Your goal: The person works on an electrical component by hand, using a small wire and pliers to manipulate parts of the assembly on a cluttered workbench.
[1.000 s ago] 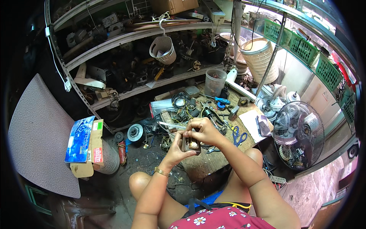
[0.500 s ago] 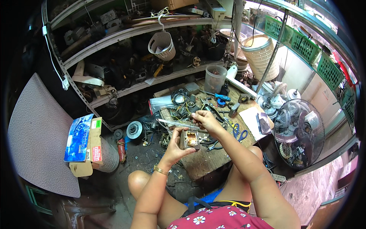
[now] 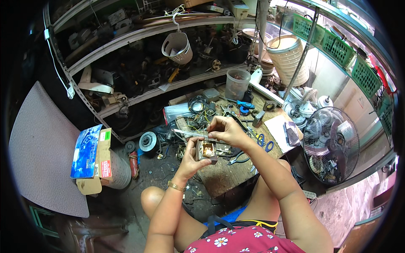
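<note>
My left hand (image 3: 192, 162) grips a small squarish dark metal piece (image 3: 213, 158) with a copper-coloured, pale-flecked hollow facing up. Just above it my right hand (image 3: 222, 130) has finger and thumb pinched at something thin that I cannot make out clearly. Beyond both hands a long pale strip (image 3: 183, 132) lies among tangled wires on a worn wooden bench (image 3: 228, 181). Pliers (image 3: 238, 160) and blue-handled scissors (image 3: 268, 145) are at their right, and a blue-handled screwdriver (image 3: 244, 104) lies farther back.
Metal shelving (image 3: 156, 92) crowded with dark parts stands behind, with a hanging basket (image 3: 177, 55). A clear bucket (image 3: 237, 82) sits at the bench's back. A fan (image 3: 329, 143) stands at right, a cardboard box (image 3: 103, 156) at left. Scattered parts and spools (image 3: 147, 143) cover the floor.
My hands were together over the metal piece; the right one moved up and away, and is now back just above it. Both have shifted slightly farther from me, and the piece's hollow shows more.
</note>
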`<state>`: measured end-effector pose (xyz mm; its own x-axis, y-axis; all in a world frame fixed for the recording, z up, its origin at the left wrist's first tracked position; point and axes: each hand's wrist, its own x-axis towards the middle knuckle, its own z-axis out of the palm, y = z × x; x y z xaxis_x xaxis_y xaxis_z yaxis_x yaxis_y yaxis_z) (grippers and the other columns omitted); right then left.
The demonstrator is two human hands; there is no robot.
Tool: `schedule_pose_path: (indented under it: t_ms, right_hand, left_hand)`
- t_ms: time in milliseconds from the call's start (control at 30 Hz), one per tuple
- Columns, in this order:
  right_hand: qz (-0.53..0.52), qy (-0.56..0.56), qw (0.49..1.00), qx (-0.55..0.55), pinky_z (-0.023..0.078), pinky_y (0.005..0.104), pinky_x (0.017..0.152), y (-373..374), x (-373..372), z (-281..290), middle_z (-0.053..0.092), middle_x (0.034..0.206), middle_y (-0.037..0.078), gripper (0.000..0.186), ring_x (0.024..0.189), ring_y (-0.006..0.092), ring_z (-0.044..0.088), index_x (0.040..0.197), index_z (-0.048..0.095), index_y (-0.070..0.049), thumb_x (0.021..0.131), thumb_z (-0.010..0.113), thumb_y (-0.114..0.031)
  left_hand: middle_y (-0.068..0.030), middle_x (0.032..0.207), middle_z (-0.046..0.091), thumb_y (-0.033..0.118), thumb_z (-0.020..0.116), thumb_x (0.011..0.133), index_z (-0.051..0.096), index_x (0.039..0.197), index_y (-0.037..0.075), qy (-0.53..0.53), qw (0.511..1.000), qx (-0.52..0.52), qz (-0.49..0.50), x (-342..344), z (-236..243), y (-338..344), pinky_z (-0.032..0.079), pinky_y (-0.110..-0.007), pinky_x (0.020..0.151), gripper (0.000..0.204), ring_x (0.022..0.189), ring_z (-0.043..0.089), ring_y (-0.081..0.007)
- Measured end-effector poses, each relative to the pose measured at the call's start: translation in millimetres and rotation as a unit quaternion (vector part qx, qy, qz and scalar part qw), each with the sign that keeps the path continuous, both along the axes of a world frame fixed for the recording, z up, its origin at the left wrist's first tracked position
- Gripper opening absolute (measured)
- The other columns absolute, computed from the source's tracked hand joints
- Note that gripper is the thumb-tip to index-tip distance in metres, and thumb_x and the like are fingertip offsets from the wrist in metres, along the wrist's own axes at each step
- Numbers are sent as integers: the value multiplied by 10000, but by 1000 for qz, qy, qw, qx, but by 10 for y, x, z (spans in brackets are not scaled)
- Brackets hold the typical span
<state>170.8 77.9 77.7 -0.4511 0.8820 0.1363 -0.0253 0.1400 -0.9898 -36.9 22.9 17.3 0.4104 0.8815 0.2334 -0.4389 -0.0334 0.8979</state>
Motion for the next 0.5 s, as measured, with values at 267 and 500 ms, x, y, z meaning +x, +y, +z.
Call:
schedule_pose_path:
  t_ms: [267, 500]
  right_hand:
    - [-31, -114, 982, 149, 550, 274, 740, -155, -190, 84, 728, 864, 67, 56, 807, 93, 669, 890, 652, 22, 865, 701, 34]
    - [-41, -148, 960, 235, 511, 335, 767, 105, -188, -62, 711, 853, 96, 151, 815, 198, 669, 918, 723, -3, 881, 724, -149]
  left_hand:
    - [-46, 1305, 547, 376, 868, 778, 387, 1407, 30, -44, 999, -8, 18, -4, -30, 14, 457, -324, 1027, 864, 1201, 561, -159]
    - [-70, 1324, 579, 454, 739, 893, 479, 1401, 97, -113, 990, -85, -19, -14, -119, 51, 487, -426, 1045, 673, 1222, 584, -213]
